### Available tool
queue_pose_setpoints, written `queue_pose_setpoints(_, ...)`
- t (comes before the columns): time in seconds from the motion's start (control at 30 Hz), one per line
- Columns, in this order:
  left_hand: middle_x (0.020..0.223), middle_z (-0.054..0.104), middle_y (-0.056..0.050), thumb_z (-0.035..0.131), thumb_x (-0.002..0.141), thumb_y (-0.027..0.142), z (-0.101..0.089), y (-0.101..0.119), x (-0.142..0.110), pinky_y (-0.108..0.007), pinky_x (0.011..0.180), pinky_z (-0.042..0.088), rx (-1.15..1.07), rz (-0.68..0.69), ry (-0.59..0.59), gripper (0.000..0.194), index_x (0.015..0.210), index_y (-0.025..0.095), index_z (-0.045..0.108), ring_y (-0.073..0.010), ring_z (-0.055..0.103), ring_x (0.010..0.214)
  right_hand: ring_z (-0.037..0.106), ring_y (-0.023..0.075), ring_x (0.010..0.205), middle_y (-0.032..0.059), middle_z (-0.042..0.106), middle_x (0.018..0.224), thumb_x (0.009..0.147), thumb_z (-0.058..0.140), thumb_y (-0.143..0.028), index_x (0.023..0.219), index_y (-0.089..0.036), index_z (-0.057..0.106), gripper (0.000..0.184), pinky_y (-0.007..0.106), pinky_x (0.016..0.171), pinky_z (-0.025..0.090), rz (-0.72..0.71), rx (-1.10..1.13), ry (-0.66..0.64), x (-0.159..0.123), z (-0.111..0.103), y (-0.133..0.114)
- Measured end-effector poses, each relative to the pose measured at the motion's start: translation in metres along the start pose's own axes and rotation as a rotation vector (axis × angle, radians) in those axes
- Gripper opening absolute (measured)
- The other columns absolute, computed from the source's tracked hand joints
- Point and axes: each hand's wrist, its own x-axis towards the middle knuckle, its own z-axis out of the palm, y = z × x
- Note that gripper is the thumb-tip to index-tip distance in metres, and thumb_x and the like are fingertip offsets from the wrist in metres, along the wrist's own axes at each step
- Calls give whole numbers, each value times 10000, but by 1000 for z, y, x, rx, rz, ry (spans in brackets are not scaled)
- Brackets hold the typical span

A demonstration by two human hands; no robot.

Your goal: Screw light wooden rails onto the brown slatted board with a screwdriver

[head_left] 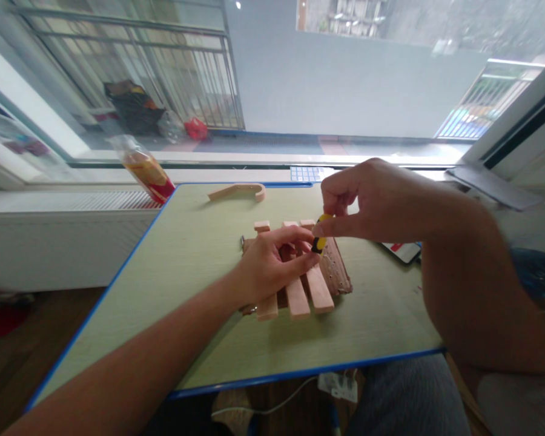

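A yellow-and-black screwdriver [320, 236] stands nearly upright over the wooden slats. Its upper handle is pinched between the thumb and fingers of my right hand [367, 203]. My left hand [275, 260] lies across the slats, with thumb and fingertips closed around the screwdriver's lower end. That hand hides the tool's tip. Three pale wooden slats [318, 289] lie side by side on a piece of brown cardboard [336, 269]. Small holes or screws dot the cardboard's right part. Small metal pieces [242, 242] sit at its left edge.
A curved wooden piece [240, 192] lies at the back of the green, blue-edged table [163, 290]. On the left, a bottle [146, 172] stands by the window sill. A flat dark-edged device [404, 251] lies partly behind my right arm. Below the table's front hangs a white power strip [338, 386].
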Motion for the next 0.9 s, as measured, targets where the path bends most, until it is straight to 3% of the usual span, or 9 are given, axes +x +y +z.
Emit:
queue_pose_setpoints(0.23, 894, 729, -34, 853, 860, 339, 1, 1, 1, -240, 606, 456, -51, -21, 22, 287, 1054, 146, 766, -102, 562, 687, 389, 70, 506, -80, 525, 550, 871, 740, -572, 635, -215, 566, 462, 299, 523, 270, 3, -42, 6, 4, 6, 1)
queue_pose_setpoints(0.37, 905, 728, -40, 839, 876, 342, 1, 1, 1, -251, 619, 461, -74, -38, 9, 274, 1051, 143, 769, -114, 576, 713, 488, 83, 548, -65, 641, 638, 866, 750, -555, 702, -226, 665, 377, 297, 543, 315, 13, -15, -35, 3, 1, 2)
queue_pose_setpoints(0.5, 924, 732, -42, 835, 887, 341, 1, -2, 1, -268, 662, 473, -66, -23, 14, 278, 1083, 153, 775, -125, 598, 752, 647, 135, 719, -17, 774, 874, 860, 773, -522, 947, -254, 792, 283, 291, 609, 428, -7, 106, -59, -2, -7, 4)
queue_pose_setpoints(0.6, 965, 739, -52, 821, 905, 343, 0, -5, 0, -281, 697, 489, -71, -9, 2, 275, 1106, 163, 772, -139, 621, 799, 677, 143, 775, 4, 802, 982, 901, 740, -418, 1039, -252, 819, 230, 290, 655, 474, -78, 156, -98, -5, -11, 4)
queue_pose_setpoints(0.7, 995, 740, -60, 824, 903, 340, -1, -6, 0, -285, 714, 501, -80, 1, -1, 272, 1105, 164, 772, -145, 629, 824, 674, 140, 773, 12, 807, 968, 913, 694, -311, 1009, -229, 828, 183, 292, 685, 487, -127, 152, -97, -5, -11, 4)
queue_pose_setpoints(0.9, 989, 745, -73, 804, 914, 371, -2, -6, 0, -294, 706, 511, -2, -2, -6, 290, 1103, 154, 775, -150, 627, 802, 671, 143, 754, 11, 797, 913, 891, 712, -311, 989, -224, 827, 174, 299, 669, 469, -71, 102, -98, -4, -10, 0)
